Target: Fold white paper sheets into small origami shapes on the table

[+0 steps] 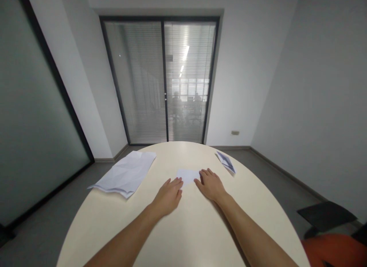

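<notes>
- Head view: left hand (pixel 168 195) lies flat, palm down, fingers together, fingertips at the near left edge of a small white sheet (pixel 187 175).
- Right hand (pixel 210 184) lies flat too, fingers slightly spread, touching the sheet's right edge; neither hand grips anything.
- Sheet lies mid-table (pixel 183 236), between the hands.
- Paper stack (pixel 126 174) lies far left; folded paper (pixel 226 161) far right.

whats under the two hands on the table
A small white paper lies on the table, with the left hand and right hand flat on its edges; the covered parts stay hidden.
</notes>
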The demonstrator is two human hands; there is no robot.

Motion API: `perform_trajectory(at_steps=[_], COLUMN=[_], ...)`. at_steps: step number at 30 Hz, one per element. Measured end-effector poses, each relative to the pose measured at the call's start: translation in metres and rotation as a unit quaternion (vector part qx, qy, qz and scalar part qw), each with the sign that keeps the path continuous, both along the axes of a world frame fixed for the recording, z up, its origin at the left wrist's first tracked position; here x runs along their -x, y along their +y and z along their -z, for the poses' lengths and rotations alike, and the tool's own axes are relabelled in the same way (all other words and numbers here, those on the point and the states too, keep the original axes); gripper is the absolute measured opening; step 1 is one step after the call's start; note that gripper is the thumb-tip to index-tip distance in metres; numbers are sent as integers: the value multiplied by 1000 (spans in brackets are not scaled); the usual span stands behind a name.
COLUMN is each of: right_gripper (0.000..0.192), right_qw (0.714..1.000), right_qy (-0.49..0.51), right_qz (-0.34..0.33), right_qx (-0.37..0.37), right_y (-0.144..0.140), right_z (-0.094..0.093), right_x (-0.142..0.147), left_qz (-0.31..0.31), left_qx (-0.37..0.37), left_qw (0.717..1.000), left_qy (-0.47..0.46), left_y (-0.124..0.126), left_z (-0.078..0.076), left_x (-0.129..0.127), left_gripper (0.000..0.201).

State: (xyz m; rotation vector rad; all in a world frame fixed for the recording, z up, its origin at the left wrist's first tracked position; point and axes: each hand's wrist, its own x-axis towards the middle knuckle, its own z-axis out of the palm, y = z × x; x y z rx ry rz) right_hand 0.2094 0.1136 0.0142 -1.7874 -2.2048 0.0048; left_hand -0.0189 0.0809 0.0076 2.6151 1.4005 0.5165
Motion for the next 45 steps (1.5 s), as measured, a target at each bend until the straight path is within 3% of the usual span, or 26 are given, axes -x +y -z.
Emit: perform_trajectory(at_steps=[6, 12, 17, 23, 32, 39, 45], right_gripper=[65, 72, 73, 74, 59, 55, 40], right_qw=[993, 996, 998, 993, 961, 951, 949], right_qy=[19, 21, 11, 28, 82, 92, 109], right_qz=[-97, -64, -47, -103, -259, -294, -291], right_qx=[57, 58, 43, 58, 58, 42, 45], right_y=[-3, -1, -2, -5, -8, -9, -13], right_z=[-1, -1, 0, -2, -8, -12, -20], right_x=[-1, -2, -1, 3, 6, 8, 11], left_qz=[23, 10, -37, -59, -5, 36, 19], left_qx=[35, 38, 33, 56, 48, 43, 27], left_qw=[998, 999, 998, 994, 998, 998, 999], left_qy=[38, 38, 49, 67, 49, 30, 1], left_y=[-1, 0, 0, -1, 3, 6, 5], left_z=[-1, 4, 5, 2, 2, 0, -4], left_x=[3, 3, 1, -1, 11, 15, 8], left_gripper=[59, 62, 64, 71, 69, 62, 50])
